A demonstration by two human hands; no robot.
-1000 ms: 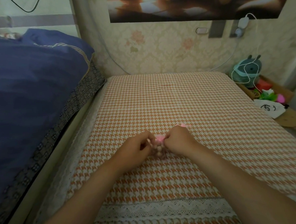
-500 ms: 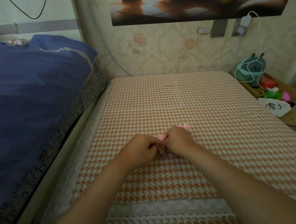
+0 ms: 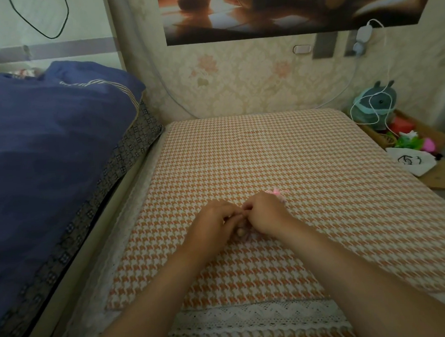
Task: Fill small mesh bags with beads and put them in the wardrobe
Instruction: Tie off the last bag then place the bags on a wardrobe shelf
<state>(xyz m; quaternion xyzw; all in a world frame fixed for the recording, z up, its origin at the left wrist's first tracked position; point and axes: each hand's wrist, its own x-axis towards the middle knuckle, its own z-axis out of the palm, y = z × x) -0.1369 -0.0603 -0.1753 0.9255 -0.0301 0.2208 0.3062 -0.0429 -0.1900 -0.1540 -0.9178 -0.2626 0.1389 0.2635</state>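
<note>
Both grips, left hand (image 3: 214,220) and right hand (image 3: 263,214), pinch a small bead-filled mesh bag (image 3: 241,231) (mostly hidden) on the orange-and-white houndstooth tabletop (image 3: 293,164); a pink ribbon bow (image 3: 275,191) lies just beyond.

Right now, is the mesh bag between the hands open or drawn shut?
Cannot tell: left hand and right hand cover the mesh bag.

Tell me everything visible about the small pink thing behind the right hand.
The pink mesh bag shows only partly, as a soft, gauzy, crumpled bit with a frilly edge. It lies on the houndstooth cloth just beyond the right hand, which hides its near side. Whether it holds beads cannot be told.
</note>
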